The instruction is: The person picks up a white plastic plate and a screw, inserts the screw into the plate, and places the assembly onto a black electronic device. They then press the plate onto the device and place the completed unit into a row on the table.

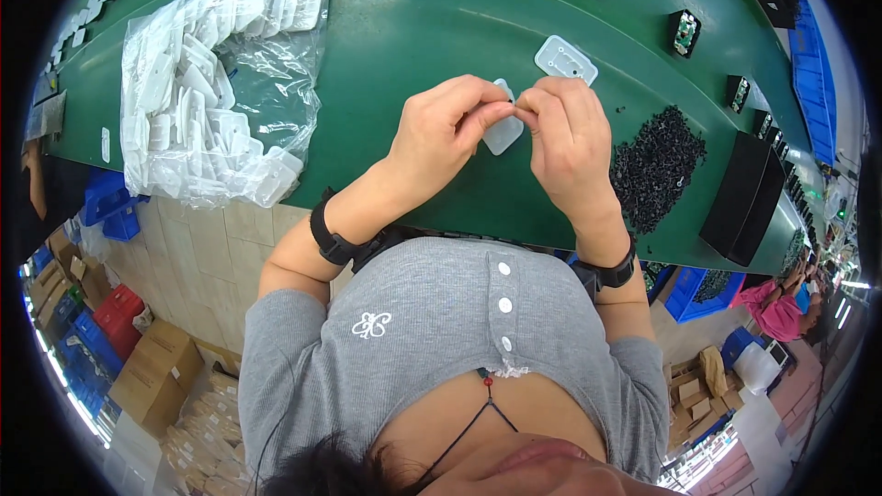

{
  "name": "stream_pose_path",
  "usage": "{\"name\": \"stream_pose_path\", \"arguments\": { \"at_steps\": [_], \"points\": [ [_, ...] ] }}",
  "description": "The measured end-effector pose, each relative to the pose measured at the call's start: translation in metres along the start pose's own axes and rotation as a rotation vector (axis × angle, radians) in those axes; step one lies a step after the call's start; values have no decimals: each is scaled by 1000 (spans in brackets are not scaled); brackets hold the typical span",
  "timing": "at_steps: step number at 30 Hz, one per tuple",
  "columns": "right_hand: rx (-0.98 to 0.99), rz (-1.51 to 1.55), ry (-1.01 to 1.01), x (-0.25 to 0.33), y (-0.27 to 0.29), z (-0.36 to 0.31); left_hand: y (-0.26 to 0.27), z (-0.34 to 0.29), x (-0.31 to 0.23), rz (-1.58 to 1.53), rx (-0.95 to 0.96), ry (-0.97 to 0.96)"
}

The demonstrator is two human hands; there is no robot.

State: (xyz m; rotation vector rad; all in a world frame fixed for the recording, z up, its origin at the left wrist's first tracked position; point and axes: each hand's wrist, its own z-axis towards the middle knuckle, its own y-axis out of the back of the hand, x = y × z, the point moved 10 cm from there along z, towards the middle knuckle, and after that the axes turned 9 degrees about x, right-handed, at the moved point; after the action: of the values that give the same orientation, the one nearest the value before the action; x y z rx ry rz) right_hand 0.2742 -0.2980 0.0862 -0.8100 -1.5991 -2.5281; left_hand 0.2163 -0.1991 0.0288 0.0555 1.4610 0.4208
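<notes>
My left hand point(446, 129) and my right hand point(565, 133) meet at the fingertips above the green table, both pinched closed. A tiny dark bit shows by the fingertips, but what they hold is too small and hidden to make out. Beneath them is a translucent white plastic cover point(502, 136), partly covered by the fingers. Just beyond my right hand lies another translucent cover point(567, 60), rounded at the corners and with holes. To the right of my right hand spreads a heap of small black parts point(657, 170).
A clear plastic bag point(317, 46) full of white plastic covers point(197, 119) lies at the left. Black housings with green circuit boards point(684, 34) stand along the far right. A black box point(749, 197) sits at the right table edge, with a blue bin point(703, 294) below it.
</notes>
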Motion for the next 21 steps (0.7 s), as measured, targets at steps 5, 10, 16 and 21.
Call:
{"name": "stream_pose_path", "arguments": {
  "at_steps": [5,10,16,21],
  "points": [
    [-37,67,33,-4,-3,-3,2,0,7,-154,-17,97],
    [18,548,-298,-33,-15,-8,-1,-2,10,-310,-24,95],
    [0,505,-298,-29,-10,-8,-2,-5,25,-544,-69,152],
    [4,418,-268,-28,-17,-10,-7,-9,35,-569,-53,195]
  ]
}}
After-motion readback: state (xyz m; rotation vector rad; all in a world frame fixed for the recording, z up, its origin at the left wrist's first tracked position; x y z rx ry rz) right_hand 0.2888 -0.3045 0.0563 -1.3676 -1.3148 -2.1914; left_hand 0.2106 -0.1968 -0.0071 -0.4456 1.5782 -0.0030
